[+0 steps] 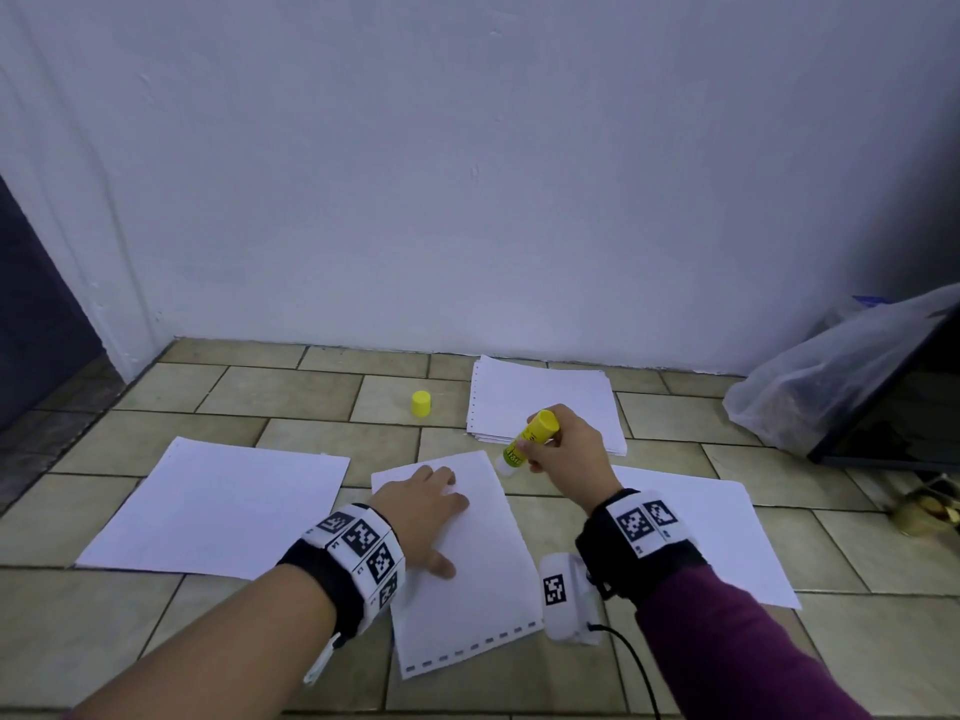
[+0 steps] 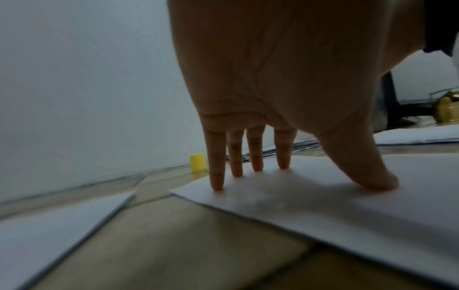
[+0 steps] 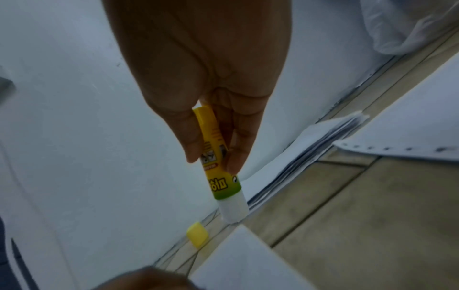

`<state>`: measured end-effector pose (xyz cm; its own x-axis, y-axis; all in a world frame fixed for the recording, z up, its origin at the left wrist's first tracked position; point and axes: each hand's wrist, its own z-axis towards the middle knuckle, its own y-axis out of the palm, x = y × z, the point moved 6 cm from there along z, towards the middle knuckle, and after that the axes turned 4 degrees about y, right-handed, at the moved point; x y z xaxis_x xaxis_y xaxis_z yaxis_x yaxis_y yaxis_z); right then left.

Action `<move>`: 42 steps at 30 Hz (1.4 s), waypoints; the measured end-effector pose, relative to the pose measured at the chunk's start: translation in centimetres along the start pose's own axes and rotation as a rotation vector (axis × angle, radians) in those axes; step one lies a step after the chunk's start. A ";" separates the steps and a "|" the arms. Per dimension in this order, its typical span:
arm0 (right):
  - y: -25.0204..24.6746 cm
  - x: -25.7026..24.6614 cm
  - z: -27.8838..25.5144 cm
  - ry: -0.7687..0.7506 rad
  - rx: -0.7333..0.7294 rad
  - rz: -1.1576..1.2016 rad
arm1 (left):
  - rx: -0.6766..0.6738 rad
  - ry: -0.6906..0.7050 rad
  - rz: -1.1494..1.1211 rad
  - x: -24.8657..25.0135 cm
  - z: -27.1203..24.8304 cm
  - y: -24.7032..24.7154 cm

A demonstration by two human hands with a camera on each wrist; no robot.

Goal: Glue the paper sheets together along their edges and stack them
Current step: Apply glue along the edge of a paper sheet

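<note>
A white paper sheet (image 1: 467, 574) lies on the tiled floor in front of me. My left hand (image 1: 423, 517) presses it flat with straight fingers (image 2: 217, 172) spread on its far part. My right hand (image 1: 563, 449) grips an uncapped yellow glue stick (image 1: 527, 441), its white tip pointing down just above the sheet's far right corner (image 3: 238, 235). In the right wrist view my thumb and fingers pinch the glue stick (image 3: 218, 164). Its yellow cap (image 1: 421, 403) stands alone on the floor farther back.
A stack of white sheets (image 1: 540, 402) lies by the wall. Single sheets lie to the left (image 1: 218, 504) and right (image 1: 727, 532). A clear plastic bag (image 1: 831, 387) and a dark panel (image 1: 904, 407) sit at the right. A white wall rises behind.
</note>
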<state>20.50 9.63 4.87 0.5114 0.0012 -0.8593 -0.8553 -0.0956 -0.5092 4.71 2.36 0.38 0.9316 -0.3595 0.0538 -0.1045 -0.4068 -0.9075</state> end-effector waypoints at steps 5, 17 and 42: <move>3.2 -0.7 0.8 -0.016 -0.024 -0.139 | 0.035 -0.050 -0.106 -0.4 0.4 0.4; 3.8 -2.3 0.4 -0.092 -0.243 -0.577 | 0.059 -0.061 -0.113 -1.2 0.9 0.9; -3.9 -0.1 -3.1 0.042 -0.196 -0.301 | 0.059 0.172 0.133 0.8 -0.8 0.2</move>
<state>24.08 6.93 7.13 0.7443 0.0178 -0.6677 -0.6361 -0.2859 -0.7167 5.18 1.26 0.56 0.8374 -0.5465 -0.0027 -0.1976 -0.2982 -0.9338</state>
